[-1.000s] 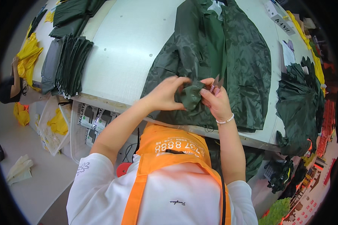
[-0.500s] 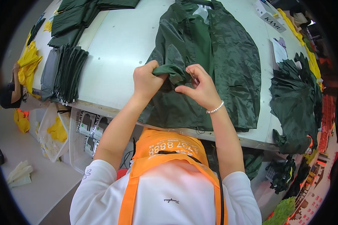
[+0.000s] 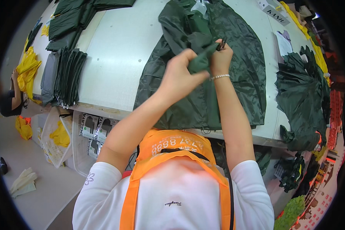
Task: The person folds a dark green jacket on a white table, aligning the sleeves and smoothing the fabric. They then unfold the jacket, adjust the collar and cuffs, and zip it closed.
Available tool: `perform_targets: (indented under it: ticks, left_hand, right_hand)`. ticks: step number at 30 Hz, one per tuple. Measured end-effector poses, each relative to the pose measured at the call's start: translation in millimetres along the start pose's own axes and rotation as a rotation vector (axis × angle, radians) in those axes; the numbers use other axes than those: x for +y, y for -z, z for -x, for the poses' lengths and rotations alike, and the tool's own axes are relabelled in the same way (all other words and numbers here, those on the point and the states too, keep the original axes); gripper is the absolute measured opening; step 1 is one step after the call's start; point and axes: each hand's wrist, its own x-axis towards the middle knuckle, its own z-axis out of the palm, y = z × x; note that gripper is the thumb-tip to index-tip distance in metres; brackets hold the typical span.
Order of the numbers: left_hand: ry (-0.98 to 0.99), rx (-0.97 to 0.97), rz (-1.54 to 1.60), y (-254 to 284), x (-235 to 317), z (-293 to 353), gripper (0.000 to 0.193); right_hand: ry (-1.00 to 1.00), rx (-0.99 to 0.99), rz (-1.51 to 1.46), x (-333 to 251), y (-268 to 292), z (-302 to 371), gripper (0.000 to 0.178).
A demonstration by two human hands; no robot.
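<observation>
A dark green shiny jacket [image 3: 241, 88] lies spread on the white table, its collar at the far side. My left hand [image 3: 180, 74], slightly blurred, grips the end of one sleeve [image 3: 203, 59], lifted over the jacket's front. Just right of it, my right hand [image 3: 221, 61] is closed around small dark thread snips [image 3: 221, 43], their tips poking out above the fingers. The right fingers are close against the sleeve end; whether they also pinch the cloth is hidden.
Folded dark green garments [image 3: 68, 76] are stacked at the table's left edge, with more [image 3: 71, 23] behind. A dark green heap [image 3: 303, 99] lies right, a white box [image 3: 273, 11] far right. White baskets [image 3: 59, 142] stand below left. Another person's arm [image 3: 15, 86] is near yellow cloth [image 3: 28, 71].
Both hands have moved right and away from me, drawing the sleeve end across the jacket's front. The right hand has turned upward, so the snips' tips now show above it.
</observation>
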Motion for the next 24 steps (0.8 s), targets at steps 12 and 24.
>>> perform_targets:
  ticks: [12, 24]
  left_hand:
    - [0.221, -0.082, 0.291, 3, -15, 6, 0.013]
    - [0.050, 0.141, -0.095, 32, -22, 5, 0.013]
  right_hand:
    - [0.026, -0.098, 0.178, -14, 41, 28, 0.009]
    - [-0.343, -0.533, -0.268, -45, 75, 64, 0.019]
